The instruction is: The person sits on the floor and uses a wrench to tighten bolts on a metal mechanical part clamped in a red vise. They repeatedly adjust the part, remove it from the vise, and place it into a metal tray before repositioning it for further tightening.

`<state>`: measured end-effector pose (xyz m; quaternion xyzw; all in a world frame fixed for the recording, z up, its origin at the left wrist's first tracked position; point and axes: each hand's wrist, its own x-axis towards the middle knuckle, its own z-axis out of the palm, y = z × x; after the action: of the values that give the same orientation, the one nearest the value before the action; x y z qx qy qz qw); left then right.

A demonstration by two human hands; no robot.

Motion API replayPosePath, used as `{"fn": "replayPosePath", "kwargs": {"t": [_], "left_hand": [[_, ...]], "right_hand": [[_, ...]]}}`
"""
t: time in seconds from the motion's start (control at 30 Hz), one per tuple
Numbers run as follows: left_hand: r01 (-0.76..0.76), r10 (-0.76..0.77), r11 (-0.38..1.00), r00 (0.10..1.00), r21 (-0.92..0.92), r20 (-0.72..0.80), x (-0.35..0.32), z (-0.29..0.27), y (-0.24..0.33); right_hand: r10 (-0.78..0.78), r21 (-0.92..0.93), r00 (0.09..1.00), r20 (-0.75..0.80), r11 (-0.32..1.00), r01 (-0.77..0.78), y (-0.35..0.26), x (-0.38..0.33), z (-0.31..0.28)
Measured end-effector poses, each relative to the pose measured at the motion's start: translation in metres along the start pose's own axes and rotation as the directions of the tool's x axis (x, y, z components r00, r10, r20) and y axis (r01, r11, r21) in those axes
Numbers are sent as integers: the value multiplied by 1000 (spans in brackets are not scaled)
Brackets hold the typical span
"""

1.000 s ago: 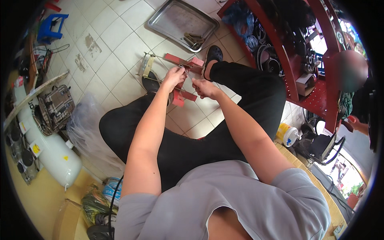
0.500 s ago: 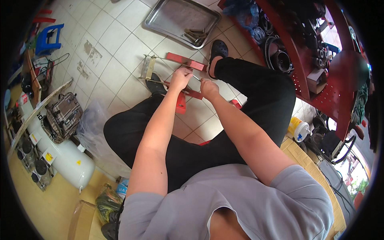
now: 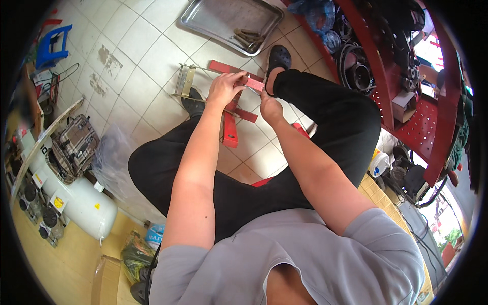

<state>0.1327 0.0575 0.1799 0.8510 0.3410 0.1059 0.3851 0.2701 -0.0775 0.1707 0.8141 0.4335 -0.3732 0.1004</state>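
Note:
My right hand [image 3: 271, 108] is closed around a thin metal tool, whose slim shiny end points toward my left hand. Its exact kind is too small to make out. To its left, my left hand [image 3: 225, 90] reaches over a red metal stand [image 3: 230, 131] on the floor, fingers stretched and thumb apart beside the stand's raised red block [image 3: 254, 84]. Whether its fingertips touch a small part, I cannot make out. Beside my left shoe stands a brass-coloured metal frame [image 3: 184, 82], with a thin rod running toward the stand.
A metal tray [image 3: 193, 24] holding several tools lies on the tiled floor ahead. Red shelving [image 3: 389, 109] with parts rises at the right. At the left are a white tank [image 3: 84, 208], a patterned bag [image 3: 76, 147] and a blue stool [image 3: 53, 47].
My left hand has opened its fingers and shifted slightly left and up. My right hand has moved a little right and down, and the red block between them shows more.

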Motion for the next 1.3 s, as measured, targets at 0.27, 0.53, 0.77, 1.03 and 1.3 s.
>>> {"fn": "replayPosePath", "kwargs": {"t": [0.27,0.53,0.77,1.03,1.3], "left_hand": [[-84,87,993,996,84,-33,-1,4,1],[-60,56,986,998,153,33,-3,7,0],[-63,71,987,996,150,-49,0,14,-11],[-30,60,983,986,181,-158,-13,22,-15],[-91,126,984,963,151,-239,-16,23,-16]], "right_hand": [[53,83,995,-83,996,-46,2,22,13],[76,-70,988,135,995,-67,10,11,-23],[-161,-281,985,70,944,174,-40,-54,-125],[-330,-307,933,-145,911,274,-81,-81,-98],[-392,-182,901,-185,915,361,-128,-51,-83]]}}
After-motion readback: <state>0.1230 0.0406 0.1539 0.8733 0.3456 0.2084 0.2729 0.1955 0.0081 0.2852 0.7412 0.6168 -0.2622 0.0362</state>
